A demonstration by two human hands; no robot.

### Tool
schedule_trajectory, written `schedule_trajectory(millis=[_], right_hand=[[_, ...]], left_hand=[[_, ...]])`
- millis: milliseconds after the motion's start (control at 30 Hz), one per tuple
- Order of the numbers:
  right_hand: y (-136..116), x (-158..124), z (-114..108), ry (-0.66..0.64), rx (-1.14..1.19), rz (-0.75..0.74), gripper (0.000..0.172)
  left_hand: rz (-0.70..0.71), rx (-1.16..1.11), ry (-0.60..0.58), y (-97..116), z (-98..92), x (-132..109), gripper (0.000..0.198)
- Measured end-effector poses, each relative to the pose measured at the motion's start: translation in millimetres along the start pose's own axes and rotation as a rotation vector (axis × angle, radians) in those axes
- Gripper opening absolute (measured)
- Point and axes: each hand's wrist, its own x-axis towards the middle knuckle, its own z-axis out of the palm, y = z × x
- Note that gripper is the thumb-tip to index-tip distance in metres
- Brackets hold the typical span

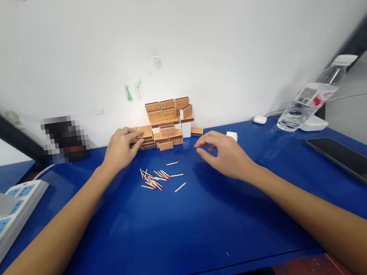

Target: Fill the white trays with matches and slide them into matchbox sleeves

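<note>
Orange-and-brown matchboxes (167,115) are piled in several rows against the wall, some with white sides facing me. My left hand (122,148) is at the left end of the pile, its fingers over the top and thumb in front, gripping a matchbox (145,133). The fingers hide part of that stack. To the right, my right hand (222,152) hovers over the table with thumb and fingers apart and nothing between them. Near it, one matchbox (196,131) leans at the pile's right foot. Loose red-tipped matches (151,180) lie scattered in front of the pile.
The blue table (169,238) meets a white wall. A power strip (22,199) lies at the left, near a pixelated dark object (65,139). At the right are a tilted water bottle (313,95), a phone (352,160) and a white earphone case (260,119). A small white piece (232,136) lies behind my right hand.
</note>
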Motion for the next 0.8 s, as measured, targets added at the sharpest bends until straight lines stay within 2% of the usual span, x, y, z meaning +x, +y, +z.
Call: schedule_trajectory(millis=[100, 167, 233, 333, 433, 567, 700, 800], right_hand=[[17, 14, -8, -0.038, -0.172, 0.122, 0.015], [32, 30, -12, -0.141, -0.312, 0.243, 0.018], [45, 50, -13, -0.194, -0.369, 0.294, 0.024], [59, 77, -4, -0.286, -0.425, 0.329, 0.034], [66, 92, 8, -0.338, -0.477, 0.364, 0.037], [72, 93, 7, -0.344, -0.483, 0.4, 0.027], [70, 76, -10, -0.358, -0.424, 0.392, 0.027], [64, 59, -15, -0.359, -0.386, 0.334, 0.032]], left_hand=[[-0.02, 0.029, 0.0, 6, 1.0, 3, 0.034], [-0.046, 0.056, 0.01, 11, -0.4, 3, 0.035], [-0.084, 0.088, 0.044, 20, -4.7, 1, 0.038], [-0.136, 0.131, 0.131, 39, -17.4, -9, 0.036], [-0.074, 0.074, 0.146, 59, -32.7, -25, 0.031], [0.014, -0.038, 0.124, 71, -42.1, -43, 0.024], [0.094, -0.201, 0.058, 67, -34.8, -54, 0.018], [0.155, -0.216, 0.017, 69, -27.1, -60, 0.019]])
